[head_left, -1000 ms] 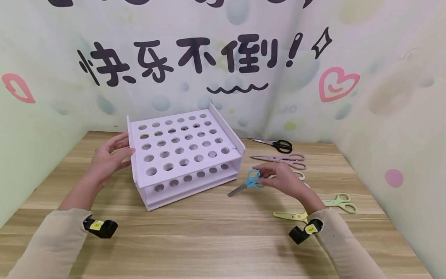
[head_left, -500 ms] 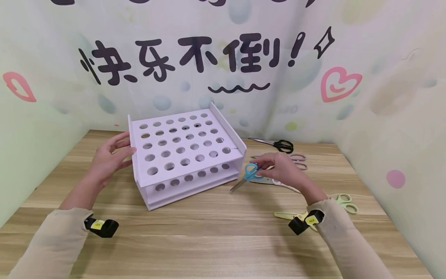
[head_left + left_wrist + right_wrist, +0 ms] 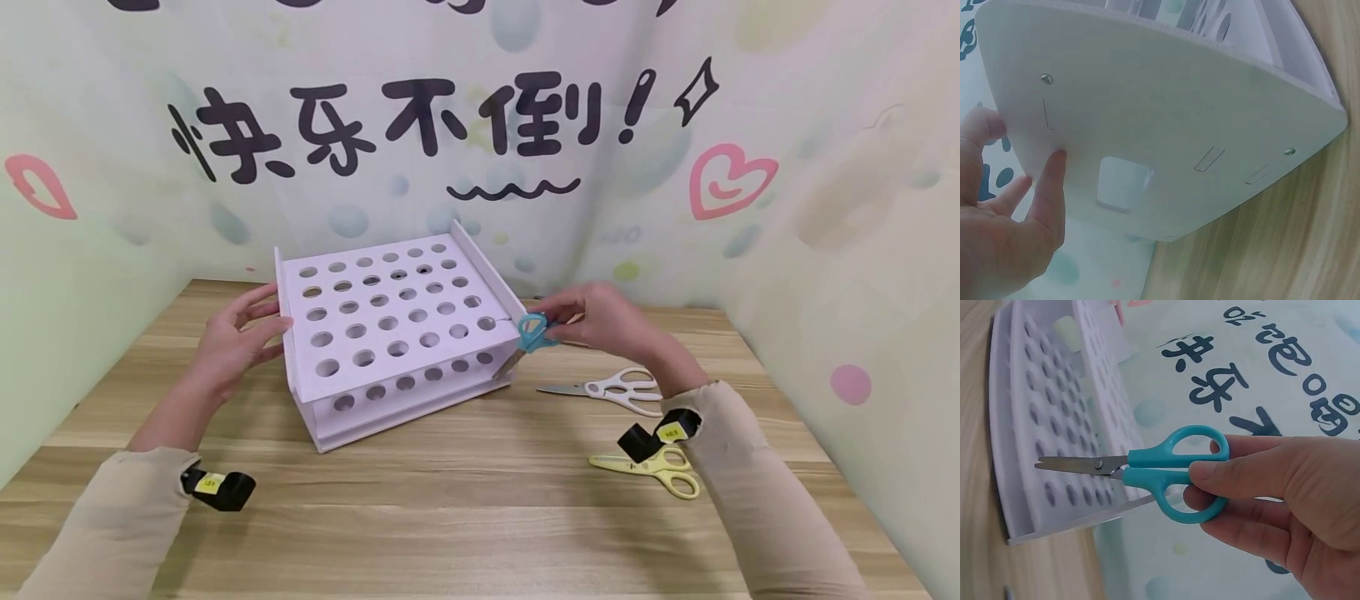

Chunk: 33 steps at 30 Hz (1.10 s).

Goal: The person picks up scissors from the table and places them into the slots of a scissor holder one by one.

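Observation:
A white two-tier rack (image 3: 487, 271) with rows of round holes stands tilted toward me on the wooden table. My left hand (image 3: 232, 342) is at its left side. Its fingertips touch the flat side panel (image 3: 1135, 112) near the edge in the left wrist view. With my right hand (image 3: 600, 321) I pinch a pair of small blue-handled scissors (image 3: 534, 333) by the handles, thumb on one side and fingers on the other. Their shut metal blades point left and down at the rack's front right corner. Whether the blades touch the rack, I cannot tell.
White-handled scissors (image 3: 596, 389) lie right of the rack, below my right hand. Nearer, yellow scissors (image 3: 660, 467) lie beside the right sleeve. The right hand and arm hide the table behind them. A printed cloth (image 3: 360, 200) hangs close behind the rack.
My right hand has carried the blue scissors up and slightly left to the rack's right front corner. The white scissors now show fully. My left hand has stayed on the rack's side.

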Each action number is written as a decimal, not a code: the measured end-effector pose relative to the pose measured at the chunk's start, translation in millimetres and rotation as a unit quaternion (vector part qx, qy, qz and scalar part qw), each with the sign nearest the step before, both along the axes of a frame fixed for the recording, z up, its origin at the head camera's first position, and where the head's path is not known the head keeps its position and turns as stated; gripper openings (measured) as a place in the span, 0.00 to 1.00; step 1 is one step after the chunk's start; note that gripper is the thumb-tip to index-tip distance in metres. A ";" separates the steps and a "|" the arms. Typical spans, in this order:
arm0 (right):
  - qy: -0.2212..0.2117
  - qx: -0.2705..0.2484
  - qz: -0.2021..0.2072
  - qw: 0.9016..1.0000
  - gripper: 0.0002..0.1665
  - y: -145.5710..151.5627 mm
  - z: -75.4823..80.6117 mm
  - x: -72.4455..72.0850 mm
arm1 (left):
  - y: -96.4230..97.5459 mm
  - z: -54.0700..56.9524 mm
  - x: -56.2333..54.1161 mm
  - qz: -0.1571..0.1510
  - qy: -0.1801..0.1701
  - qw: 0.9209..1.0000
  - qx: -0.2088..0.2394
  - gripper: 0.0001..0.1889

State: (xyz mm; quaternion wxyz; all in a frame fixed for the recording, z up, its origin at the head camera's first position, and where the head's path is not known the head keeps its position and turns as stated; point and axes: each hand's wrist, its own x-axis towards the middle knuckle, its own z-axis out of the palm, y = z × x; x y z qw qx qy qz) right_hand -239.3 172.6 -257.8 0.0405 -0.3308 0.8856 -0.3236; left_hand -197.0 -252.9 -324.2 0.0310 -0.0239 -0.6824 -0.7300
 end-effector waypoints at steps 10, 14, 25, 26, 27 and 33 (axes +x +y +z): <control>0.040 0.007 0.023 0.999 0.19 -6.8 34.2 -10.1 | -0.3 -0.2 -0.6 -0.001 -0.001 1.000 -0.003 0.35; 0.062 0.019 0.028 0.998 0.19 -8.9 48.2 -13.8 | 0.1 0.7 -0.3 0.000 -0.001 1.000 -0.004 0.34; 0.091 0.046 0.008 0.995 0.19 -20.5 74.6 -23.0 | -1.1 0.9 -0.9 -0.004 0.000 1.000 -0.004 0.34; 0.092 0.047 0.005 0.995 0.19 -21.8 75.6 -24.4 | -1.1 0.7 -1.2 -0.004 0.000 1.000 -0.001 0.34; 0.091 0.047 0.004 0.995 0.19 -23.1 76.3 -25.9 | -1.2 0.6 -1.3 -0.005 0.000 1.000 0.001 0.34; 0.080 0.052 -0.015 0.995 0.18 -31.3 75.8 -39.2 | -1.6 -0.4 -1.5 -0.004 -0.002 1.000 0.001 0.34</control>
